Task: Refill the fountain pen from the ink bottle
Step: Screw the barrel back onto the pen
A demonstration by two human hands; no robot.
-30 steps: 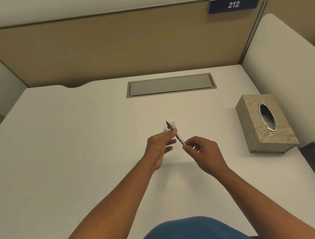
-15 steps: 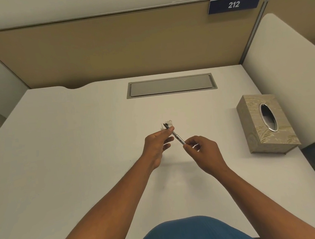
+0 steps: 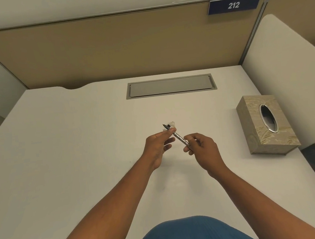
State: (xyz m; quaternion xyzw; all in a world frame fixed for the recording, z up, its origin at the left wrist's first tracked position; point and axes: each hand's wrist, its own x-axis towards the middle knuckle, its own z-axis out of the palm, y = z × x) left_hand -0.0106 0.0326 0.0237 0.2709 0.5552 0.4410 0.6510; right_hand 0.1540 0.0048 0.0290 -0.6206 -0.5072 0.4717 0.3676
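A slim silver fountain pen [image 3: 179,137] with a dark nib pointing up and left is held over the middle of the white desk [image 3: 80,143]. My left hand [image 3: 157,147] pinches the pen near its nib end between thumb and forefinger. My right hand [image 3: 203,149] grips the pen's rear end with curled fingers. A small crumpled white tissue [image 3: 172,125] shows just behind the nib and my left fingertips; whether my hand holds it or it lies on the desk I cannot tell. No ink bottle is in view.
A patterned beige tissue box [image 3: 265,128] with an oval metal-rimmed opening stands at the desk's right side. A grey cable-tray lid [image 3: 171,86] is set into the desk at the back. Tan partition panels close the back; a white panel [image 3: 284,73] rises on the right.
The pen's nib end has dipped and swung a little left, so the pen lies flatter. Both hands keep their hold and stay in nearly the same place.
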